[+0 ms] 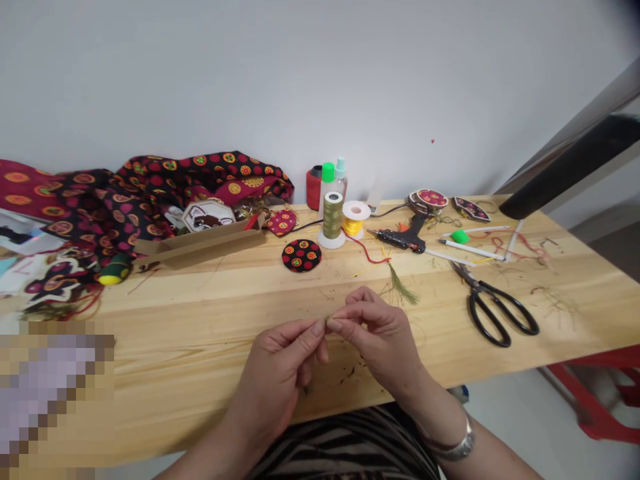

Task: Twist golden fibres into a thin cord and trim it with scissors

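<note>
Near the front edge of the table, my left hand (pixel 283 363) and my right hand (pixel 383 337) meet fingertip to fingertip. Both are closed in a pinch on a tiny bit of what looks like olive thread (pixel 327 320); most of it is hidden by the fingers. Beyond them lies an olive tassel (pixel 401 285) with a red cord (pixel 367 252) close by. A spool of olive thread (pixel 333 217) stands upright behind my hands, beside a spool of yellow cord (pixel 354 225). A round patterned fabric piece (pixel 301 256) lies flat to its left.
Black-handled scissors (pixel 493 307) lie at the right, near a black glue gun (pixel 410 237) and a white pen (pixel 470 249). Patterned cloth (pixel 200 173) and an open cardboard box (pixel 210 250) occupy the left. A red stool (pixel 595 393) stands below right.
</note>
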A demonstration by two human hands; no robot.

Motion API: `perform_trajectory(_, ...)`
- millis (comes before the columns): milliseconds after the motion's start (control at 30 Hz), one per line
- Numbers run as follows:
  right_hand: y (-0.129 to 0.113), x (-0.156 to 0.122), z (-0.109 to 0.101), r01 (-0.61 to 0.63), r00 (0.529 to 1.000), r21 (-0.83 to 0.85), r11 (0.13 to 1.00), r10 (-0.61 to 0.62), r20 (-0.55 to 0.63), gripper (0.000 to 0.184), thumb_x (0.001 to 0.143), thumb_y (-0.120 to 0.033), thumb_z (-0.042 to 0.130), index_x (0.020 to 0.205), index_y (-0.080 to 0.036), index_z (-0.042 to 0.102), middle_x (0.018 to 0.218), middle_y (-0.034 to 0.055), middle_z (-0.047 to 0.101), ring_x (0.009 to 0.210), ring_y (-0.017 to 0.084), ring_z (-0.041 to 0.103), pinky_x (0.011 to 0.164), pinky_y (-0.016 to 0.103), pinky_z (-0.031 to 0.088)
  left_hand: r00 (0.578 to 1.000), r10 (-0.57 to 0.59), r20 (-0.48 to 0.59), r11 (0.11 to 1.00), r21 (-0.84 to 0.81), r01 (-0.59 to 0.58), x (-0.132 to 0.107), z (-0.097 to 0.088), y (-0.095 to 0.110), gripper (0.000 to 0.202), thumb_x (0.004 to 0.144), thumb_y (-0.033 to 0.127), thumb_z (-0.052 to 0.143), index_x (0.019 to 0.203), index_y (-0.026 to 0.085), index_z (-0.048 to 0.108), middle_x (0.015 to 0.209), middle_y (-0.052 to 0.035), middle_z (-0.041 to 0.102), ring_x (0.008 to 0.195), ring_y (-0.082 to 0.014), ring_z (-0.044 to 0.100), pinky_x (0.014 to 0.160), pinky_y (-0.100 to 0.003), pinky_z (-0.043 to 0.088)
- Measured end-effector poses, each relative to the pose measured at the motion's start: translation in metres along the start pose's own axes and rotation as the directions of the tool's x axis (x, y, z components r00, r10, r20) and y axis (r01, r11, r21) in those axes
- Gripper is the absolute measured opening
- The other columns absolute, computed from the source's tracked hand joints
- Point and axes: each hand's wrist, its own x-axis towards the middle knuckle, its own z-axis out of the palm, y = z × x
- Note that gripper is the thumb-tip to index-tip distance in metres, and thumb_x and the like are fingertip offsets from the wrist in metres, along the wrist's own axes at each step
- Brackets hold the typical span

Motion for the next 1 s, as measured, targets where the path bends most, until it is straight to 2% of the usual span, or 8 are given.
perform_trajectory(200,-0.0016,0.0011,0.0009,-0.054,0.998,0.010,0.998,0.054,0.045,0.007,0.069,-0.016,0.069,0.065,-0.021,0.072,0.064,-0.0011,0.054,0.067,0.013,0.050,0.063,0.027,0.042,0.998,0.055,-0.024,0.997,0.054,-0.053,-0.0015,-0.0029,-0.0009,0.021,0.073,0.031,0.068,0.059,0.015,0.066,0.045,0.0063,0.038,0.043,-0.0056,0.028,0.040,-0.020,0.020)
perform_trajectory(367,0.0023,-0.0007,-0.0023,-0.219,0.975,0.103,0.970,0.212,0.068,0.013,0.079,-0.028,0.061,0.080,-0.021,0.072,0.073,0.0000,0.065,0.070,0.012,0.056,0.069,0.026,0.043,0.999,0.024,-0.041,1.000,0.010,-0.023,-0.0018,-0.0031,-0.0019,0.022,0.071,0.032,0.069,0.058,0.015,0.064,0.045,0.0073,0.036,0.042,-0.0052,0.026,0.040,-0.020,0.019)
perform_trajectory(500,0.0044,-0.0014,-0.0046,-0.348,0.924,0.176,0.921,0.305,0.230,0.019,0.071,-0.026,0.069,0.089,-0.024,0.073,0.074,-0.0016,0.067,0.069,0.011,0.056,0.067,0.025,0.043,1.000,0.019,-0.017,1.000,0.006,-0.019,-0.0012,-0.0039,-0.0039,0.023,0.072,0.032,0.068,0.058,0.015,0.064,0.045,0.0076,0.036,0.042,-0.0055,0.025,0.040,-0.020,0.019)
perform_trajectory(600,0.0042,-0.0003,-0.0048,-0.374,0.902,0.201,0.905,0.305,0.306,0.019,0.069,-0.023,0.071,0.088,-0.024,0.074,0.076,-0.0019,0.066,0.073,0.011,0.056,0.071,0.025,0.042,0.999,0.030,0.023,0.998,0.057,-0.031,-0.0014,-0.0048,-0.0064,0.025,0.074,0.033,0.066,0.058,0.015,0.063,0.044,0.0075,0.036,0.042,-0.0056,0.026,0.041,-0.020,0.020)
perform_trajectory(667,0.0040,0.0006,-0.0048,-0.361,0.907,0.217,0.907,0.288,0.306,0.013,0.068,-0.022,0.072,0.081,-0.023,0.075,0.076,-0.0015,0.066,0.074,0.011,0.057,0.072,0.025,0.042,0.998,0.026,0.053,0.994,0.102,-0.031,-0.0019,-0.0053,-0.0077,0.027,0.075,0.035,0.066,0.057,0.015,0.062,0.043,0.0075,0.036,0.042,-0.0056,0.026,0.041,-0.020,0.019)
perform_trajectory(800,0.0034,0.0010,-0.0050,-0.338,0.926,0.242,0.910,0.274,0.260,0.002,0.067,-0.019,0.071,0.066,-0.019,0.072,0.065,-0.0024,0.061,0.065,0.010,0.053,0.065,0.024,0.040,0.997,-0.009,0.081,0.989,0.145,-0.003,-0.0025,-0.0050,-0.0084,0.027,0.075,0.037,0.065,0.058,0.016,0.063,0.043,0.0075,0.034,0.042,-0.0058,0.024,0.040,-0.021,0.017)
perform_trajectory(900,0.0010,0.0008,-0.0053,-0.305,0.941,0.194,0.932,0.263,0.215,0.010,0.068,-0.019,0.070,0.059,-0.016,0.066,0.059,-0.0037,0.056,0.059,0.009,0.049,0.059,0.023,0.038,0.994,-0.026,0.103,0.993,0.121,0.014,-0.0024,-0.0036,-0.0070,0.025,0.075,0.035,0.065,0.061,0.015,0.066,0.043,0.0071,0.035,0.043,-0.0060,0.024,0.041,-0.020,0.018)
perform_trajectory(1000,-0.0014,0.0012,-0.0055,-0.313,0.941,0.172,0.934,0.282,0.185,0.016,0.071,-0.022,0.067,0.058,-0.016,0.061,0.056,-0.0042,0.056,0.056,0.009,0.049,0.058,0.023,0.039,0.989,-0.081,0.122,0.997,0.006,0.081,-0.0019,-0.0019,-0.0044,0.021,0.074,0.034,0.065,0.066,0.015,0.069,0.047,0.0062,0.036,0.045,-0.0061,0.024,0.041,-0.020,0.017)
